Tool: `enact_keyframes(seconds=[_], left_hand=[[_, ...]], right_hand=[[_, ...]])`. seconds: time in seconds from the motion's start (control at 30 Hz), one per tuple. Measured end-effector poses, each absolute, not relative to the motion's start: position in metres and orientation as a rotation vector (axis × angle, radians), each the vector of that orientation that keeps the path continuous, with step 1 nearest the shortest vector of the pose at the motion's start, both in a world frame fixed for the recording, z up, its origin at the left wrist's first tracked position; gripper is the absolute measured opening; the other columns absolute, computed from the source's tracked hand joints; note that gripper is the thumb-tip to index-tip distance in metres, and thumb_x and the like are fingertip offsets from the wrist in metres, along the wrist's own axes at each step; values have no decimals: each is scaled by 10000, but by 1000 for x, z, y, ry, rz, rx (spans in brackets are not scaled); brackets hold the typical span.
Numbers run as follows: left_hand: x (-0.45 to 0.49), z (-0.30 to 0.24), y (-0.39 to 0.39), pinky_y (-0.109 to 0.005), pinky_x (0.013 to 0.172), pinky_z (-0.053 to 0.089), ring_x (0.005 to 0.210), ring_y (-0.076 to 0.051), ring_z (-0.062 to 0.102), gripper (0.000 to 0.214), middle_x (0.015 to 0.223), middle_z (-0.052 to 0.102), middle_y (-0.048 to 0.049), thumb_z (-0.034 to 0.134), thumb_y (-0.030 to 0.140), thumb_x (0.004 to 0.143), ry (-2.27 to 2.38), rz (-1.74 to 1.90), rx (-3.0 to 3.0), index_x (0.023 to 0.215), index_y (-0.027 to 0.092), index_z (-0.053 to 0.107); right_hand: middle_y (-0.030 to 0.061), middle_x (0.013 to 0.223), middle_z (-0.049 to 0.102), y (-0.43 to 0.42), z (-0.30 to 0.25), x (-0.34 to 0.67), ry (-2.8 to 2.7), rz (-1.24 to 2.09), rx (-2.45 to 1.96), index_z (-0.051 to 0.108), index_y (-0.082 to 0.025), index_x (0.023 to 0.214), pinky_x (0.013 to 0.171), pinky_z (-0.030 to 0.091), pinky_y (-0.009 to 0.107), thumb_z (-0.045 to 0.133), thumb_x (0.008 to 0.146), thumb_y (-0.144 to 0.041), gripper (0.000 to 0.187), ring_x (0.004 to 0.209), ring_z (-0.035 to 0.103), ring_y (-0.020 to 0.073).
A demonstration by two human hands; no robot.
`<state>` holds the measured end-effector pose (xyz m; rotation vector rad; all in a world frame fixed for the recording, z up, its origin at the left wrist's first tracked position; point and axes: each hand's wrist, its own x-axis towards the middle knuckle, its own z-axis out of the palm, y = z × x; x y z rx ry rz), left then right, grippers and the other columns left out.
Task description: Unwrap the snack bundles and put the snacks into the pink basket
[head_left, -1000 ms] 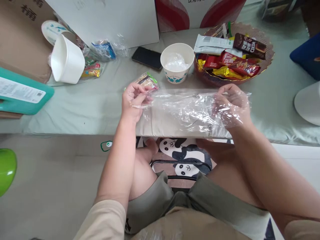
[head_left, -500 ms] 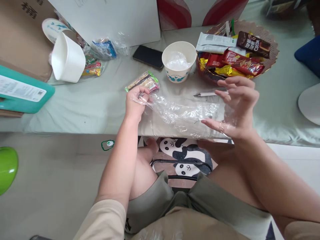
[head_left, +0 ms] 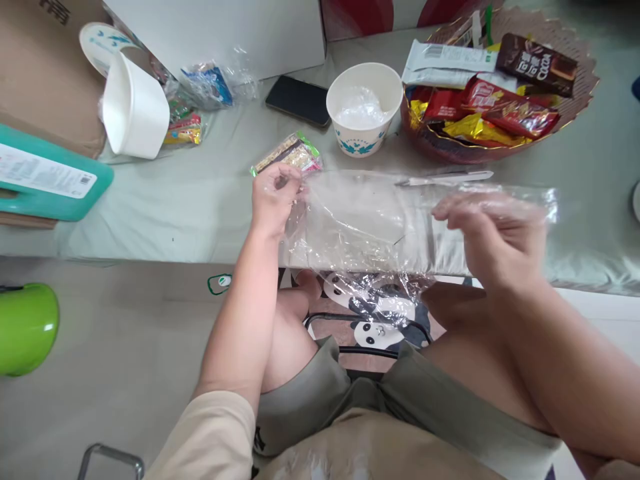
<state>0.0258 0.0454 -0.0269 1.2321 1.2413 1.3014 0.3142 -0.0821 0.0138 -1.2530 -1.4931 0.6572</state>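
Observation:
A clear plastic bag [head_left: 365, 220] is stretched between my two hands over the table's front edge, its lower part hanging above my lap. My left hand [head_left: 275, 200] pinches the bag's left end. At the other side my right hand [head_left: 500, 233] has its fingers closed on the film, and a strip of it trails off to the right past the knuckles. Just behind my left hand lies a wrapped snack bar [head_left: 290, 153]. Behind the bag is a white-handled craft knife or pen [head_left: 450, 177]. A paper bowl [head_left: 365, 110] with crumpled clear plastic inside stands farther back.
A scalloped basket [head_left: 583, 80] of wrapped snacks stands at the back right. A black phone [head_left: 299, 100] lies left of the bowl. Farther left are a tilted white paper tub [head_left: 137, 110], snack packets [head_left: 207, 87] and a teal container [head_left: 65, 177]. A green stool [head_left: 30, 327] stands on the floor.
My right hand has gone from spread fingers to closed on the bag and moved a little right. The bag is now pulled wider and flatter. My left hand keeps its pinch.

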Motion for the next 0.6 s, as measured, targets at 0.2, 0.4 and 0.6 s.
enact_keyframes(seconds=[0.2,0.4,0.6], left_hand=[[28,-22,46,-179,483,479,556,-64,606,226,812,691,6,766,42,736,1278,1308,1075,647,184,614],[17,-22,50,-167,516,503,586,-49,588,267,882,705,7,819,85,732,1200,1261,1008,682,187,578],[10,-25,51,-182,522,514,625,-71,599,268,934,722,-10,849,166,718,1177,1278,1035,693,212,585]], right_hand=[[22,1023,660,-82,18,318,-1919,567,-857,623,-282,1008,820,550,341,736,866,-158,220,939,664,176],[110,1289,629,-72,-11,324,-2016,606,-1011,579,-291,1312,1003,534,479,790,852,-407,520,1202,628,295],[75,1071,755,-60,-30,319,-2124,653,-1174,659,-266,1030,955,541,520,692,873,-333,175,1088,708,304]])
